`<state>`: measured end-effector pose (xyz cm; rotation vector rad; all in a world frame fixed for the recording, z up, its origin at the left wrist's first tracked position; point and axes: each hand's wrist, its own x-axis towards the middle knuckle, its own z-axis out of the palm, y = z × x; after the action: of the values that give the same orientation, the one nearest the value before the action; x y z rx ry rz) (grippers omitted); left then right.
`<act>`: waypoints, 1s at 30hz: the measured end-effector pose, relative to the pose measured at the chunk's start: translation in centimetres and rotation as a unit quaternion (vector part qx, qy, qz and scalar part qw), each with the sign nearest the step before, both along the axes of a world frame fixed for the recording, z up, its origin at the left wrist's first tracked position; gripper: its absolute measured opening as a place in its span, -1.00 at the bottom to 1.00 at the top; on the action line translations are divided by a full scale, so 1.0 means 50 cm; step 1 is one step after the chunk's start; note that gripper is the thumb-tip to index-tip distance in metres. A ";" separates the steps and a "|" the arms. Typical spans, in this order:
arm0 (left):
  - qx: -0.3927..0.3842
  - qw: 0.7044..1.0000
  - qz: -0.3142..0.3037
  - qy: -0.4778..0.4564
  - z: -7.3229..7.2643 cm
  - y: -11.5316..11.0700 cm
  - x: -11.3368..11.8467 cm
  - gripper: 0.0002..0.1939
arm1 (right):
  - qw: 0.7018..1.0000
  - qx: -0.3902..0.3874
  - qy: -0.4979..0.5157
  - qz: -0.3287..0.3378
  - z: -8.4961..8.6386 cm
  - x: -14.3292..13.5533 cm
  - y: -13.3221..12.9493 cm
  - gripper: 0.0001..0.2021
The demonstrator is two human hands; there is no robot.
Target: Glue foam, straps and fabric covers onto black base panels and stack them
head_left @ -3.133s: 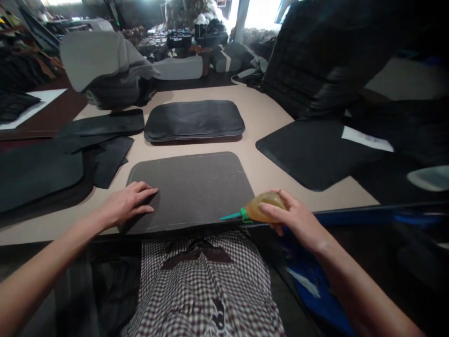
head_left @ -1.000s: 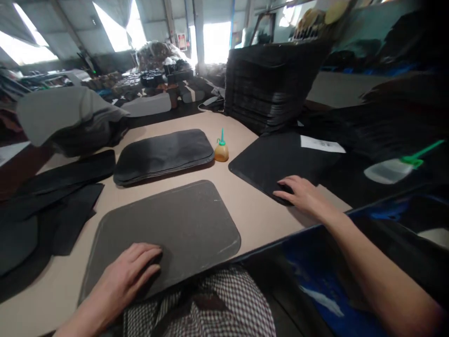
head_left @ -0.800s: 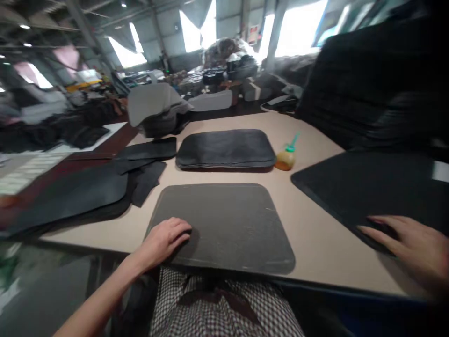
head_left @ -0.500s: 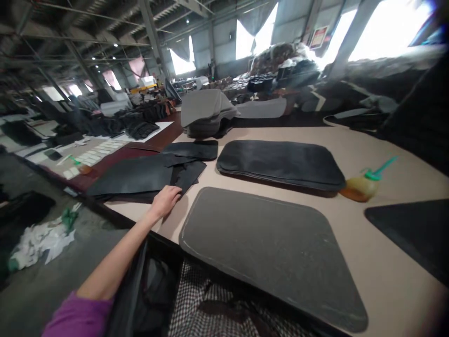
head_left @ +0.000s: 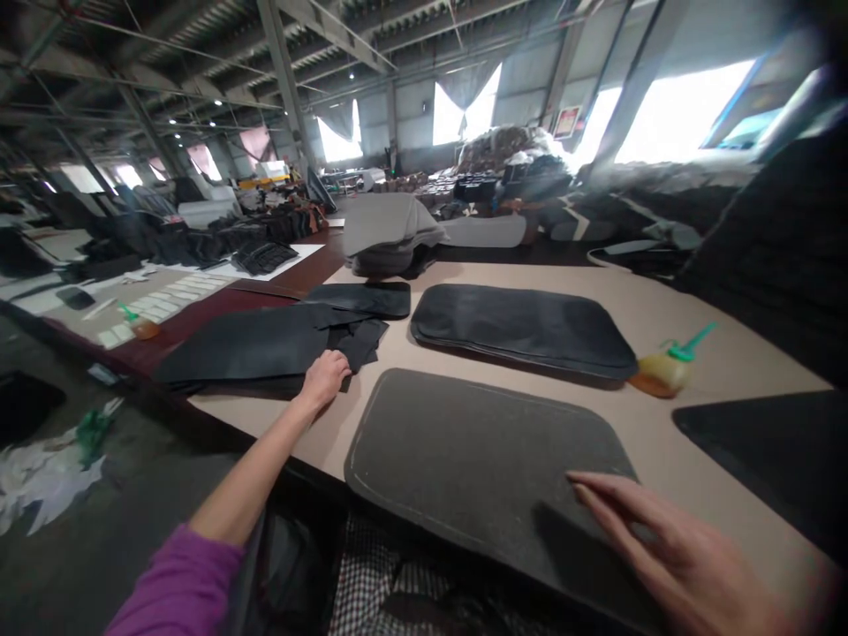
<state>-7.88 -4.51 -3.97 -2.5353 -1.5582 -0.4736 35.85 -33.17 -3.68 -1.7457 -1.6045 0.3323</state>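
My left hand (head_left: pixel 326 378) rests at the right edge of the dark sheets (head_left: pixel 258 344), its fingers curled over small black pieces (head_left: pixel 361 341); the fingertips are hidden, so its hold cannot be made out. Over the right part of a grey rounded board (head_left: pixel 464 450), my right hand (head_left: pixel 669 539) hangs with thumb and fingers drawn together, casting a shadow on the board. Whether anything thin sits between those fingertips is too small to tell. Behind the board lies a stack of black rounded panels (head_left: pixel 517 327).
A bottle of amber liquid with a green spout (head_left: pixel 662 373) stands right of the black stack. Another dark panel (head_left: pixel 775 442) lies at the right edge. Grey sheets (head_left: pixel 384 225) are piled at the back. White scraps (head_left: pixel 46 477) lie on the floor at left.
My right hand has come into view from the lower right, over the grey board. My left hand has shifted slightly right among the small black pieces. The camera view has tilted up.
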 end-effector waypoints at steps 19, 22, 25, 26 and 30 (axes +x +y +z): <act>0.049 0.855 -0.517 -0.007 0.122 -0.546 0.210 -0.77 | 0.592 -0.184 0.780 0.081 0.053 -0.296 0.048 -0.55; -0.052 0.847 -0.526 -0.055 0.125 -0.545 0.212 -0.74 | 0.638 -0.183 0.744 0.076 0.036 -0.268 -0.006 -0.54; -0.161 0.854 -0.463 -0.177 0.147 -0.526 0.203 -0.67 | 0.681 -0.186 0.705 0.067 0.028 -0.253 -0.051 -0.57; -0.209 0.860 -0.408 -0.226 0.150 -0.518 0.203 -0.69 | 0.690 -0.184 0.697 0.059 0.026 -0.251 -0.062 -0.58; -0.423 0.822 -0.176 -0.338 0.138 -0.490 0.230 -0.71 | 0.697 -0.165 0.697 0.034 0.021 -0.254 -0.083 -0.56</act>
<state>3.60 -28.99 2.93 -3.6744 -1.7710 -0.9987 23.13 -37.31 -2.61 -0.9914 -0.4274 1.5901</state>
